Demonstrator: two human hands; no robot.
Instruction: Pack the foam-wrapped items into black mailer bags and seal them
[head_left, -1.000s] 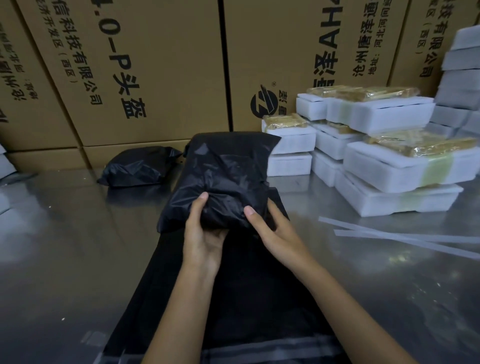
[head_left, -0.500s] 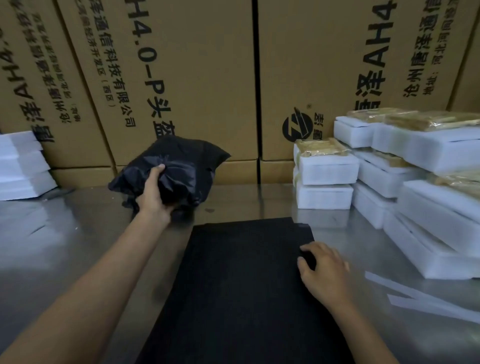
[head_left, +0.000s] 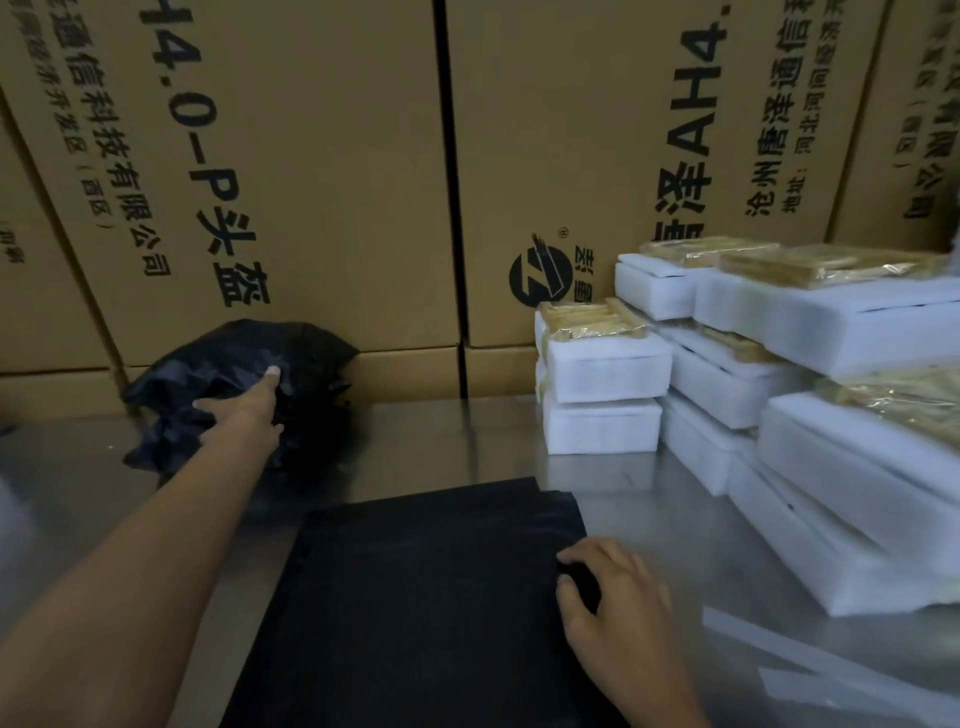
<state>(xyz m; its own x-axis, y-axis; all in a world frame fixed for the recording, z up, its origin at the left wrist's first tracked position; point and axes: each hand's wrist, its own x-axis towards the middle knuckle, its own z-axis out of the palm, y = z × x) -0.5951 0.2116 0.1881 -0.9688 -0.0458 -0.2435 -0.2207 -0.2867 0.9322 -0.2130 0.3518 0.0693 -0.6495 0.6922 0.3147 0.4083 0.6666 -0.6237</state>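
Cartons fill the back wall, brown and printed, standing on the far edge of a steel table. Foam blocks are stacked along the right side, white, several topped with something yellowish under clear film; these are the wrapped items waiting to be packed. Flat bags lie in a black pile at the near edge, in front of the person. Against the cartons at back left sits a packed bag, crumpled and lumpy, with black film bunched beside it.

The left hand is stretched out onto that packed bag, fingers fairly straight and resting on the film; I cannot tell whether any of them pinch it. The right hand lies on the right edge of the flat pile, fingers curled down over a dark fold, seemingly lifting the top bag's edge.

By the look of it, the foam blocks are light and rigid but dent easily, so best taken by the long sides with a spread hand. The bag film looks thin, slick and limp; pinching one layer at the mouth should part it from the pile.
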